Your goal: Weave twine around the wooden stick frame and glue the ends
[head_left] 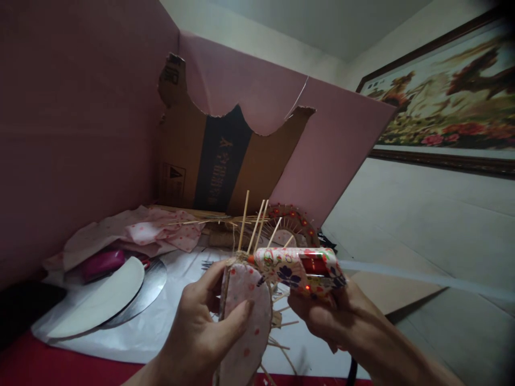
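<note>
My left hand (203, 316) grips a half-round piece (246, 305) covered in pale fabric with orange-red dots, its thumb pressed on the flat face. Thin wooden sticks (257, 228) fan out from the curved edge. My right hand (328, 316) is wrapped round a flower-patterned glue gun (298, 268) with a small red light lit. A long translucent glue stick (386, 271) extends from its rear. The orange nozzle (251, 259) is at the top edge of the half-round piece, by the base of the sticks; whether it touches cannot be made out.
Cut brown cardboard (181, 155) leans against a pink panel (314, 155). Dotted fabric (161, 233), a magenta object (104, 262), a white half disc (108, 300) and a silvery disc (155, 284) lie left. A curved piece with red dots (293, 214) stands behind the glue gun.
</note>
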{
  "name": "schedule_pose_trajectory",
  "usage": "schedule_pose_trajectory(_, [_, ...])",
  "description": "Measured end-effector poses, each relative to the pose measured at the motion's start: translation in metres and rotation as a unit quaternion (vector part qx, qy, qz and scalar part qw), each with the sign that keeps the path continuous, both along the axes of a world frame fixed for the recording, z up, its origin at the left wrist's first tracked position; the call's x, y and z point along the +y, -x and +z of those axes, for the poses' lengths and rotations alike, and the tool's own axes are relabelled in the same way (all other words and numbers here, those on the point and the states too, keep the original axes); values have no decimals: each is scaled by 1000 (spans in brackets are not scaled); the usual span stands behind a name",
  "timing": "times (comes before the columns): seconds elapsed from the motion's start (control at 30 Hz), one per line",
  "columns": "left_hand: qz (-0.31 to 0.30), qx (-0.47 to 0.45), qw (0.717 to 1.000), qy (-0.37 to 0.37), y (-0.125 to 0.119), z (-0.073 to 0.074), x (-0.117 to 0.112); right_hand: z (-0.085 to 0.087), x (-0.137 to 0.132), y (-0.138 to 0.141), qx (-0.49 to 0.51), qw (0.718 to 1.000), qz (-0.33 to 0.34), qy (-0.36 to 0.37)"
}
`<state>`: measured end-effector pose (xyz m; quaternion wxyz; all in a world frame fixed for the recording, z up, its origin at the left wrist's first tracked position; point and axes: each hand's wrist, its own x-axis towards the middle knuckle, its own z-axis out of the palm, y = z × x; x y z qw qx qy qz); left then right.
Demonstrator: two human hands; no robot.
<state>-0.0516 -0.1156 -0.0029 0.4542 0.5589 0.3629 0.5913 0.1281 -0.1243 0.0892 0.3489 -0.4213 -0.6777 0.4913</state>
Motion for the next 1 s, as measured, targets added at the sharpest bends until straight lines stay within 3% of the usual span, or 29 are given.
schedule_pose_trajectory(0.1, [-11,0,1000,0,0,1,-1,-3,-2,-4,-16,999,-28,-7])
schedule_pose_trajectory(0.27, [4,12,1000,-25,-1,0,0,-12,2,-11,-33,999,-13,16])
schedule_pose_trajectory(0.5, [-2,7,1000,-26,0,-1,0,-4,3,-6,-25,999,20,12])
schedule_pose_trajectory(0.8, [-10,2,1000,-15,0,3,0,-12,3,-9,-24,1000,0,1])
schedule_pose_trajectory(1.0, [-10,13,999,-28,0,-3,1,-10,4,-9,-36,999,2,-9])
